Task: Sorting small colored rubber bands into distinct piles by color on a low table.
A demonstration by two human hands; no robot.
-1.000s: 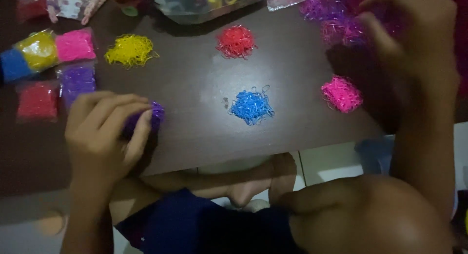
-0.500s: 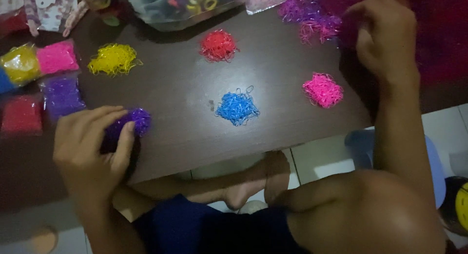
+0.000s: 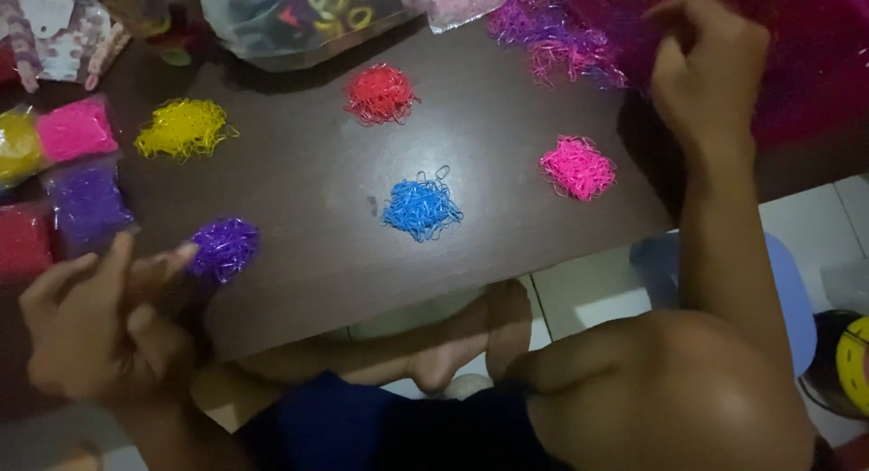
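- Left hand (image 3: pixel 95 331) now lifted off purple bands (image 3: pixel 224 247), fingers spread, holding nothing.
- Right hand (image 3: pixel 706 68) still curled in magenta heap (image 3: pixel 724 46); grip unclear.

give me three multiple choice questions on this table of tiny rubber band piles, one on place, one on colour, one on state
1. Which loose pile of small elastic bands lies nearest the left hand?
A. purple pile
B. red pile
C. pink pile

2. What colour is the loose pile in the middle of the dark brown table?
A. green
B. blue
C. white

3. How is the left hand?
A. clenched in a fist
B. flat on the floor
C. open, fingers spread

Answers: 1 A, its fingertips are beside that pile. 2 B, it lies between the others. 3 C, nothing is gripped.
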